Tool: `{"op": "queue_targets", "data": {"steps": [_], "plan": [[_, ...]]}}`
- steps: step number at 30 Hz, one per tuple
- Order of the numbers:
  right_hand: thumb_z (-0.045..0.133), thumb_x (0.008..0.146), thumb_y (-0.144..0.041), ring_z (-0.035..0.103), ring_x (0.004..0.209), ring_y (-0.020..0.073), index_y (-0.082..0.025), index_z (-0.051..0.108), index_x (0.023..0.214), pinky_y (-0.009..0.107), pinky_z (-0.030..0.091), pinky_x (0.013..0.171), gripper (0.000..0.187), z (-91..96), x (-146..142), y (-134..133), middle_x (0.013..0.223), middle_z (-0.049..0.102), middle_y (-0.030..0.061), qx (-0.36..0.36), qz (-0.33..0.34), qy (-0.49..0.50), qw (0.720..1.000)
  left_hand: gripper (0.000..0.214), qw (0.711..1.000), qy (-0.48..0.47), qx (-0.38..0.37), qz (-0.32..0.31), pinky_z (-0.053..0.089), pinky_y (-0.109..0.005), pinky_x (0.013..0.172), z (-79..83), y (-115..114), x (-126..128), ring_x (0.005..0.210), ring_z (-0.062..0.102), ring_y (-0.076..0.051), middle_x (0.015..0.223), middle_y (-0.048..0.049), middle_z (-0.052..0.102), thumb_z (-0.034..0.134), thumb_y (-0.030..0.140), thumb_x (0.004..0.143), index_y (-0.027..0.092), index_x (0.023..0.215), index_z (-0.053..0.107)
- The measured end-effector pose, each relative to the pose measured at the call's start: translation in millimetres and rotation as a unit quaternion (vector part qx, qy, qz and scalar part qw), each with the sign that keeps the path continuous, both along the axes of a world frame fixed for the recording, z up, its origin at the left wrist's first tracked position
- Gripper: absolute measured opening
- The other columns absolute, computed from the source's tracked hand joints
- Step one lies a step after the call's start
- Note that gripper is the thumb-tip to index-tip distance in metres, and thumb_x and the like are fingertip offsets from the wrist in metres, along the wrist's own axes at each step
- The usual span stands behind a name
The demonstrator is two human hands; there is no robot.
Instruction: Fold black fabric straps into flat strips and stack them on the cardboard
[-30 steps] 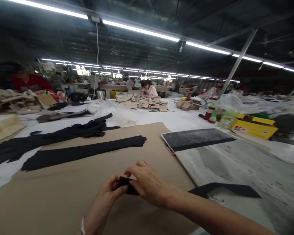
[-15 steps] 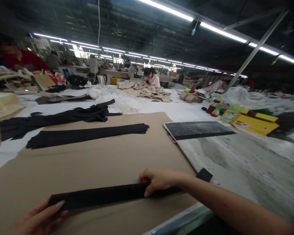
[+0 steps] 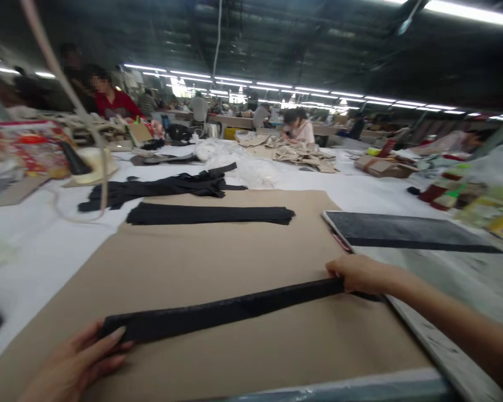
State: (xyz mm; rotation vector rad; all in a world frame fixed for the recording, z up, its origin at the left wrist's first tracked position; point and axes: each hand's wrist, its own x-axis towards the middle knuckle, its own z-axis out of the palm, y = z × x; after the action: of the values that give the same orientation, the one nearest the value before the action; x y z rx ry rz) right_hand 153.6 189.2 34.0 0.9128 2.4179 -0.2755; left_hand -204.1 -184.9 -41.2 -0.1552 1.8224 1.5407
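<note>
A long black strip of fabric-like material [image 3: 226, 307] stretches between my two hands over a brown sheet of paper or card [image 3: 193, 257]. My left hand [image 3: 88, 354] pinches its left end, thumb on top and fingers underneath. Toward the strip's other end, my right hand [image 3: 360, 273] is closed on it, and a short tail hangs out past the hand. Beyond lies a neat stack of black strips [image 3: 209, 214] on the brown sheet. Behind that is a looser heap of black strips [image 3: 167, 187].
On the right a grey board [image 3: 465, 279] carries a dark panel [image 3: 406, 228]. Farther back are clear plastic wrap [image 3: 243, 159], beige cut pieces [image 3: 289, 148], a cardboard box [image 3: 381, 166] and bottles [image 3: 442, 190]. A pale cord [image 3: 96, 134] hangs at left. Several people work behind.
My right hand has slid along the strip toward its right end and lifted it, so the strip now slants up to the right. The view has turned left.
</note>
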Motion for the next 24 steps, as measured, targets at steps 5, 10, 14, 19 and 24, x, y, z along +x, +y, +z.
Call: {"op": "queue_targets", "data": {"steps": [5,10,14,19,24], "plan": [[0.051,0.081,-0.016,0.060,0.088,0.0271,-0.019,0.062,0.099,0.039,0.038,0.077,0.021,-3.7,-68,-25,0.099,0.061,0.0118,0.165,0.072,0.150,0.972,0.048,0.994,0.061,0.058,-0.063,0.058,-0.028,0.057,20.1,0,14,0.068,0.065,-0.017,0.085,-0.0031,0.066,0.084,0.030,0.050,0.015,0.090,0.063],[0.049,0.090,-0.028,0.052,0.110,0.0206,-0.023,0.057,0.117,0.033,0.037,0.094,0.029,1.1,-184,-146,0.118,0.057,0.0073,-0.132,0.209,0.356,0.901,0.044,0.991,0.087,0.070,-0.069,0.055,-0.027,0.058,14.9,-5,13,0.069,0.063,-0.015,0.087,-0.0027,0.064,0.081,0.037,0.057,0.015,0.090,0.062],[0.054,0.086,-0.032,0.053,0.106,0.0237,-0.020,0.059,0.115,0.039,0.036,0.092,0.031,-20.3,-253,-209,0.113,0.061,0.0086,-0.176,0.237,0.362,0.885,0.045,0.987,0.111,0.070,-0.094,0.055,-0.030,0.061,8.6,-9,6,0.073,0.063,-0.018,0.089,-0.0051,0.065,0.077,0.041,0.061,0.015,0.093,0.061],[0.056,0.081,-0.022,0.055,0.096,0.0218,-0.022,0.063,0.094,0.038,0.035,0.085,0.015,-55.0,-285,-227,0.096,0.065,0.0040,-0.159,0.206,0.348,0.900,0.049,0.978,0.191,0.019,-0.081,0.054,-0.036,0.058,3.0,-14,-2,0.087,0.063,-0.029,0.097,-0.0107,0.063,0.072,0.045,0.063,0.015,0.099,0.057],[0.056,0.080,-0.021,0.053,0.094,0.0203,-0.022,0.060,0.091,0.036,0.034,0.083,0.011,-67.7,-291,-228,0.095,0.063,0.0026,-0.140,0.213,0.379,0.890,0.034,0.818,0.558,-0.102,-0.096,0.045,-0.044,0.095,-20.2,-33,-2,0.108,0.055,-0.025,0.117,-0.0053,0.058,0.054,0.034,0.082,0.027,0.115,0.056]]}}
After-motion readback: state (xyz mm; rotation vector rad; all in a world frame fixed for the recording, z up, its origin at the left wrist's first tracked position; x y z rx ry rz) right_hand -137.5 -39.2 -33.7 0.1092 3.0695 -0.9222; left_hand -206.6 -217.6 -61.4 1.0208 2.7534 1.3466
